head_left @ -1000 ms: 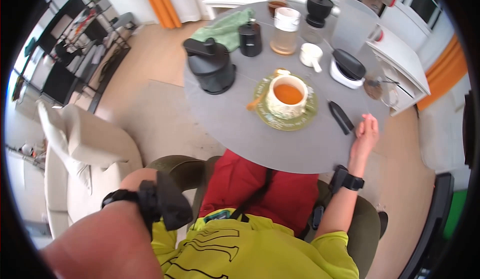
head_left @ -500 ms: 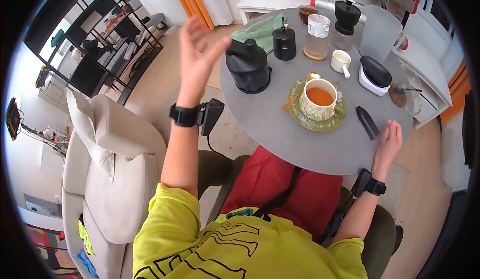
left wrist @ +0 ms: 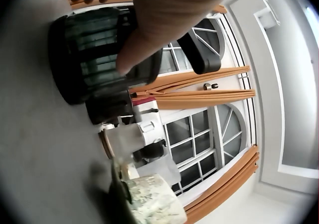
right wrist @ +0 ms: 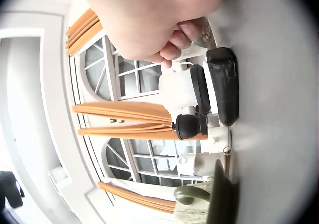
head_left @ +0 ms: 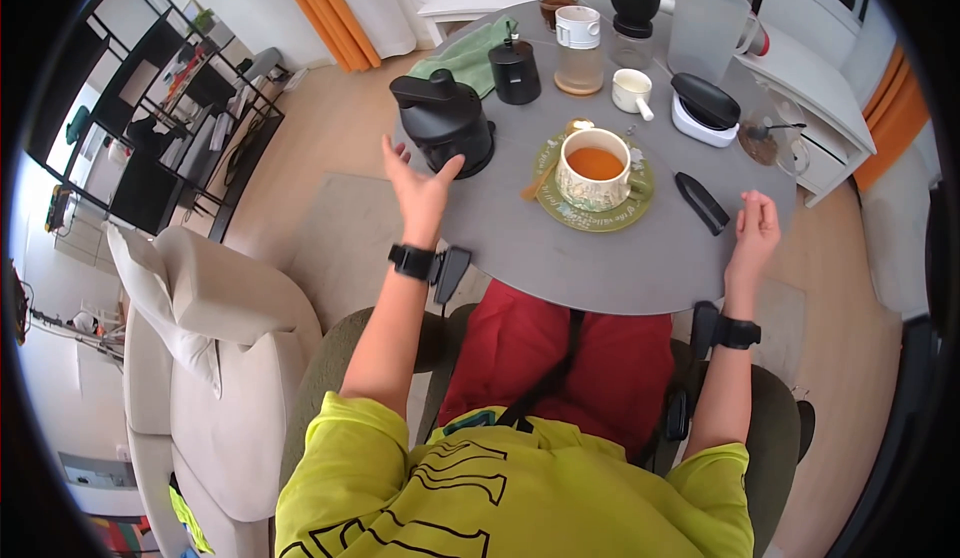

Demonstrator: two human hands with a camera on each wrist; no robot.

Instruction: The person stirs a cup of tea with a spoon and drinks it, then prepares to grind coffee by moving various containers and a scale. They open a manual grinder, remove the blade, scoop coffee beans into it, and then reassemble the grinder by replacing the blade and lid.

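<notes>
So here's the grey round table (head_left: 560,268), and at its left side stands the big black lidded jug (head_left: 440,123), upright, with the green cloth (head_left: 462,60) and the small black pot (head_left: 516,76) on its far side. Now the left hand (head_left: 418,196): it's right at the near side of that jug, thumb and fingers spread wide, gripping nothing; whether the skin actually meets the jug, I can't tell. Over to the right edge, the right hand (head_left: 754,240) lies relaxed, fingers loosely bent and holding nothing, just beside the slim black object (head_left: 702,204). Between the hands, a bit farther in, sits the green saucer (head_left: 598,223), carrying the patterned cup (head_left: 590,194) of orange-brown liquid, and the wooden spoon (head_left: 538,180) juts out at the saucer's left.

And what a change from half a second ago! The left hand was up, out past the table's left edge over the floor; now it's down and in close to the jug. The right hand keeps its place by the slim black object, and jug, saucer and cup all stand where they stood.
</notes>
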